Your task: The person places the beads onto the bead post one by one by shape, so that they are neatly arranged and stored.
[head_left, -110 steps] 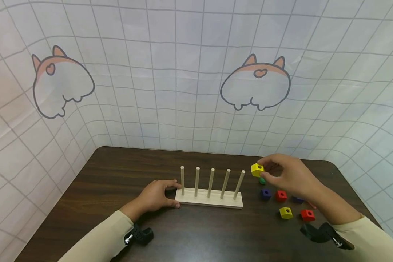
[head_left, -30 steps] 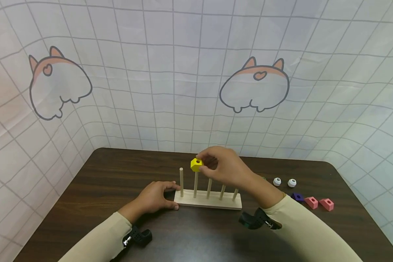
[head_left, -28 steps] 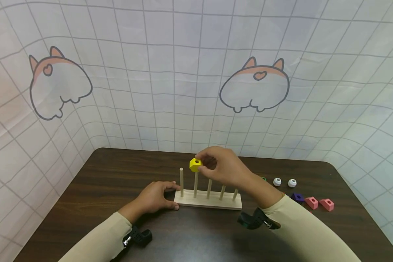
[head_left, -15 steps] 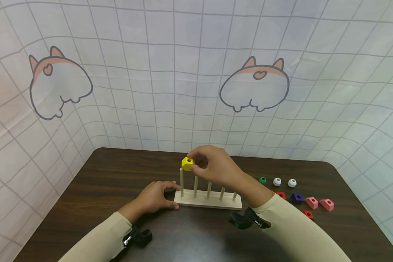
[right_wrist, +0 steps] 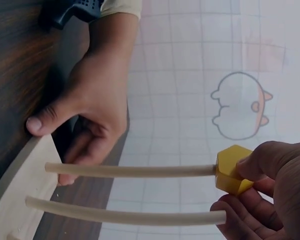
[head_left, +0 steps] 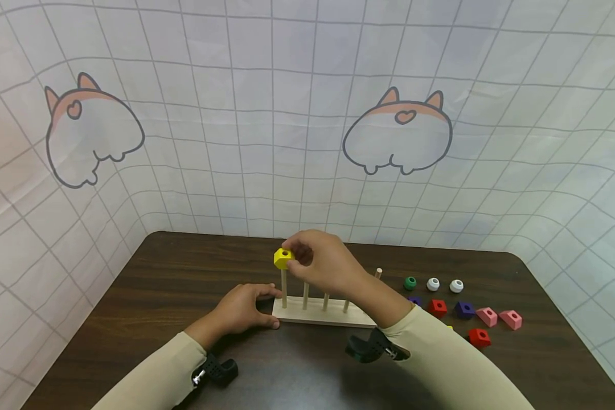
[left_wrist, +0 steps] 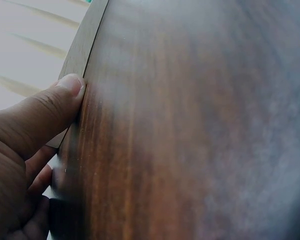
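Note:
A light wooden peg board (head_left: 318, 316) with several upright pegs stands on the dark table. My left hand (head_left: 242, 308) holds its left end, thumb (left_wrist: 65, 95) at the front edge and fingers behind. My right hand (head_left: 325, 263) pinches a yellow hexagonal block (head_left: 282, 259) with a hole through it. That block sits at the top of the leftmost peg (right_wrist: 130, 171), touching its tip in the right wrist view. The hole still looks dark from above, with no peg end showing through. The right forearm hides part of the board.
Right of the board lie one green bead (head_left: 410, 283), two white beads (head_left: 433, 285), red blocks (head_left: 438, 308), purple blocks (head_left: 464, 310) and pink blocks (head_left: 487, 317). A yellow block is mostly hidden behind the right sleeve (head_left: 446, 364). A patterned cloth (head_left: 266, 114) hangs behind the table.
My right hand has carried the yellow block from the loose pieces leftward, past the second peg, onto the tip of the leftmost peg. The left hand has stayed on the board.

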A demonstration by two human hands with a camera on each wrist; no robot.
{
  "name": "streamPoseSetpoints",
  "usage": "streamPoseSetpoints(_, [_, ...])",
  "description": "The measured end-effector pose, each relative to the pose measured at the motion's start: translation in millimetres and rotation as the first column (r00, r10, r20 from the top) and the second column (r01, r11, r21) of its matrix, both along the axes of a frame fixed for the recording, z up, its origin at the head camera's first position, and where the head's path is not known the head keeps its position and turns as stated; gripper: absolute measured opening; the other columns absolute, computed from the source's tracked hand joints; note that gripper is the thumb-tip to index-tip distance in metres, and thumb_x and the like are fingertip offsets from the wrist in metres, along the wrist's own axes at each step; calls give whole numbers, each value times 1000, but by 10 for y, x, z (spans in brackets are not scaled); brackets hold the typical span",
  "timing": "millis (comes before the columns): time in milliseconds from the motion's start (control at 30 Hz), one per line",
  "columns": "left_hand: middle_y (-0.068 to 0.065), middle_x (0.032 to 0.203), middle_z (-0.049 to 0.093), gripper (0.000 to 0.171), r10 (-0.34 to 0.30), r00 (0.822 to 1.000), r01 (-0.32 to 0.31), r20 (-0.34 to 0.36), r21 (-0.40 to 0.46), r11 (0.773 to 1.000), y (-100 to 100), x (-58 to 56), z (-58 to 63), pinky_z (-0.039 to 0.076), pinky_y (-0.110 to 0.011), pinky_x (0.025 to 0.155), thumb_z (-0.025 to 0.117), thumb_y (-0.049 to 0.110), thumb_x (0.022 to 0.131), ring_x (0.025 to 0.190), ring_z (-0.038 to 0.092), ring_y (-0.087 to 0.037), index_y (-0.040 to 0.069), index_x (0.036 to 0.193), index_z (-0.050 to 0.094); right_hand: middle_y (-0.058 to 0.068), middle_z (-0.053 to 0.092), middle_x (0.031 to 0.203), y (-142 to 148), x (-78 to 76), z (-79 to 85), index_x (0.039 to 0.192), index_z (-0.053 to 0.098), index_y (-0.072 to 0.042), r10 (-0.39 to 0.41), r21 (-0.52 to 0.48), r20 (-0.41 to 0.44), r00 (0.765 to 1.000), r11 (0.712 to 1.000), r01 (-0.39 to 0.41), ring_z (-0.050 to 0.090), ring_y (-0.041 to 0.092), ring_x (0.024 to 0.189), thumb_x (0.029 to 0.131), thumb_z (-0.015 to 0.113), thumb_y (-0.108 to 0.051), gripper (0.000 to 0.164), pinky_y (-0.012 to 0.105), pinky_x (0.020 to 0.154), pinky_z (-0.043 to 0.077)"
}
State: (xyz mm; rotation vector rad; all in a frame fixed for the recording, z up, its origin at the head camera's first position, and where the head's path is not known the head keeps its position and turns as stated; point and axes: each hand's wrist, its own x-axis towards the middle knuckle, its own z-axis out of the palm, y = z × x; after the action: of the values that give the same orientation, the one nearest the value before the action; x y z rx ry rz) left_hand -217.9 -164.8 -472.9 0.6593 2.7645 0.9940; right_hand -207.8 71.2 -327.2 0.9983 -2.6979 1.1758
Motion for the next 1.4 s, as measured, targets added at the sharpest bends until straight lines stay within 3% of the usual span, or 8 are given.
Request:
streamPoseSetpoints(333, [-9, 139, 63, 58, 4, 1000, -4, 3, 2, 1000, 4, -1, 8, 42, -55, 109, 93, 41, 74, 133, 55, -29, 22, 125, 74, -3, 67, 101, -107, 52, -60, 118, 71, -7, -39, 4, 16, 999, 999, 39, 64, 9, 86, 94, 73, -9, 24, 24, 77, 56])
streamPoseSetpoints(667, [-6, 137, 65, 58, 4, 1000, -4, -5, -1, 1000, -11, 5, 9, 44, -55, 107, 92, 43, 74, 132, 56, -30, 21, 125, 73, 0, 66, 105, -215, 170, -137, 120, 70, -7, -178, -29, 7, 984, 984, 178, 63, 16, 88, 92, 73, -9, 28, 27, 77, 55])
streamPoseSetpoints(900, [0, 130, 69, 58, 0, 1000, 0, -12, -11, 1000, 7, 3, 11, 44, -54, 107, 92, 44, 74, 131, 57, -28, 23, 124, 73, -1, 62, 104, -242, 240, -340, 122, 69, -8, -244, -154, -15, 970, 959, 239, 63, 15, 90, 93, 71, -10, 29, 27, 79, 56])
streamPoseSetpoints(1233, [1, 129, 70, 58, 3, 1000, -3, -6, -13, 1000, 5, 11, 8, 43, -55, 108, 92, 43, 74, 131, 57, -28, 23, 125, 73, 5, 66, 108, -247, 234, -605, 120, 69, -5, -264, -248, -98, 960, 940, 233, 65, 17, 90, 92, 72, -8, 28, 33, 79, 55])
streamPoseSetpoints(1400, [-1, 131, 69, 59, 7, 1000, -7, -1, -6, 1000, 5, 13, 5, 42, -55, 109, 92, 42, 74, 133, 55, -28, 22, 126, 73, 4, 67, 107, -255, 226, -670, 121, 68, -5, -269, -278, -84, 959, 931, 237, 67, 22, 91, 93, 72, -8, 28, 32, 75, 51])
